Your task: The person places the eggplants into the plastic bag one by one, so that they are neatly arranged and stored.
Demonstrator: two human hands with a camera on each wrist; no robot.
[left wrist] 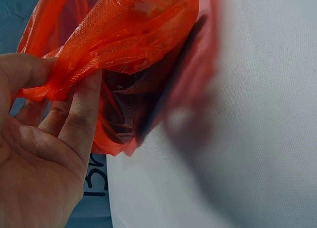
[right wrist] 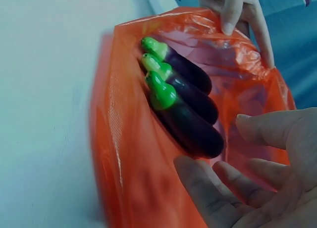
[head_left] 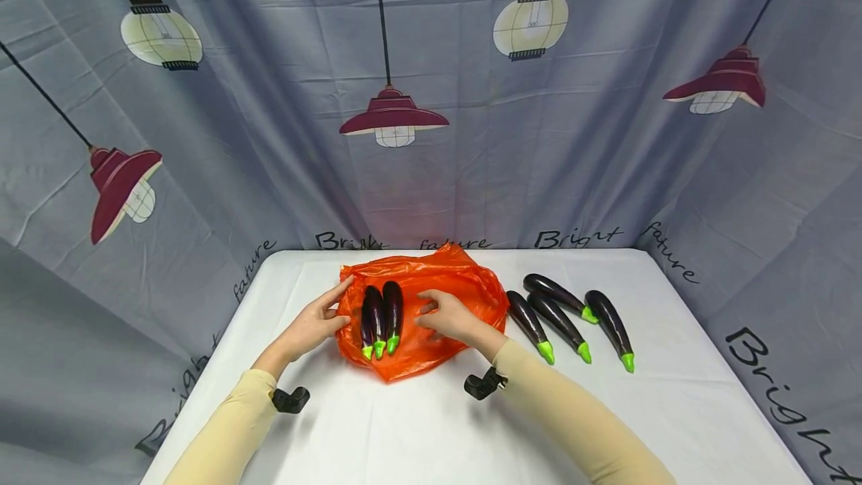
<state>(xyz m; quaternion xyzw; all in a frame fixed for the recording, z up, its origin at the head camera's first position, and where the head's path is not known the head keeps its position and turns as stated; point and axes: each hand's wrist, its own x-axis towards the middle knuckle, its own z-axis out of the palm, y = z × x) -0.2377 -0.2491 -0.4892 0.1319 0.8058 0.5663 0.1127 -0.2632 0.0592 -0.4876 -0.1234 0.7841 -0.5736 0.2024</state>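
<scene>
An orange plastic bag lies spread with its mouth open on the table. Three dark purple eggplants with green caps rest side by side in it. My left hand pinches the bag's left edge between thumb and fingers, as the left wrist view shows with the bag film lifted. Over the bag, just right of the eggplants, my right hand hovers with fingers loosely bent and apart, holding nothing. In the right wrist view its fingertips are close to the nearest eggplant; whether they touch it I cannot tell.
Several more eggplants lie on the white tablecloth to the right of the bag, one crossing behind others. A grey curtain printed with lamps and lettering stands behind the table. A black wrist mount sits on each forearm.
</scene>
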